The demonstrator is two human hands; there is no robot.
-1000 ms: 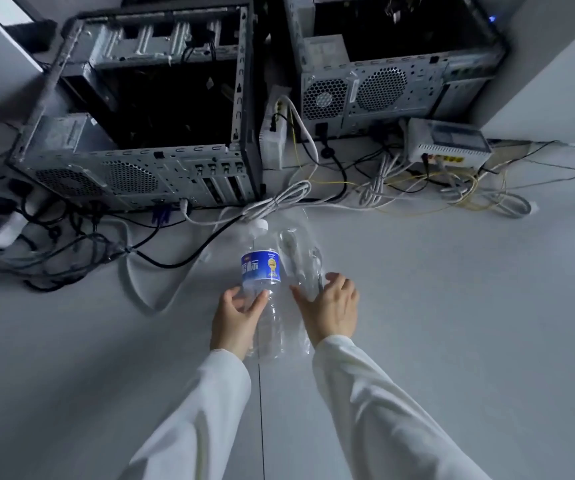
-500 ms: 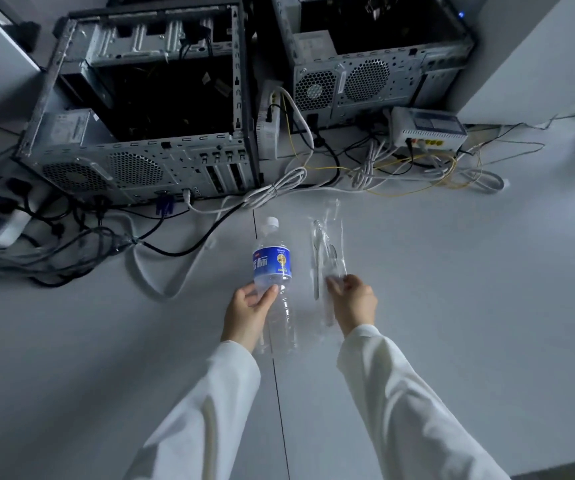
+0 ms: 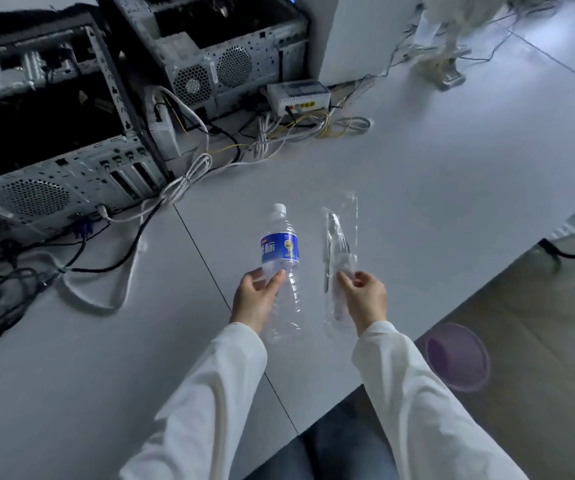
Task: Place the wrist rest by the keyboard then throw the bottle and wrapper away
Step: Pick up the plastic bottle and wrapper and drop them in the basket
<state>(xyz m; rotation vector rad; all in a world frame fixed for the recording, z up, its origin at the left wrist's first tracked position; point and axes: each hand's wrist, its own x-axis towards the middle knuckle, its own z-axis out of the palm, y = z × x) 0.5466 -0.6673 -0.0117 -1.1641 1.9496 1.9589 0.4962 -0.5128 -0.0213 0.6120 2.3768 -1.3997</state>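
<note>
My left hand (image 3: 255,299) grips a clear empty plastic bottle (image 3: 281,268) with a blue label and a white cap, held above the grey table with the cap pointing away from me. My right hand (image 3: 364,296) pinches a long clear plastic wrapper (image 3: 339,251), which hangs lengthwise just to the right of the bottle. Bottle and wrapper are apart, side by side. No wrist rest or keyboard is in view.
Two open computer cases (image 3: 61,133) (image 3: 216,50) stand at the back left with tangled cables (image 3: 36,278) spreading over the table. A white router (image 3: 298,97) sits behind. The table edge (image 3: 452,313) runs diagonally at right. A purple-lined bin (image 3: 456,355) stands on the floor below.
Both hands have lifted and drawn the bottle and wrapper toward me and apart. The view has swung right, bringing the table edge, the floor and the bin into sight.
</note>
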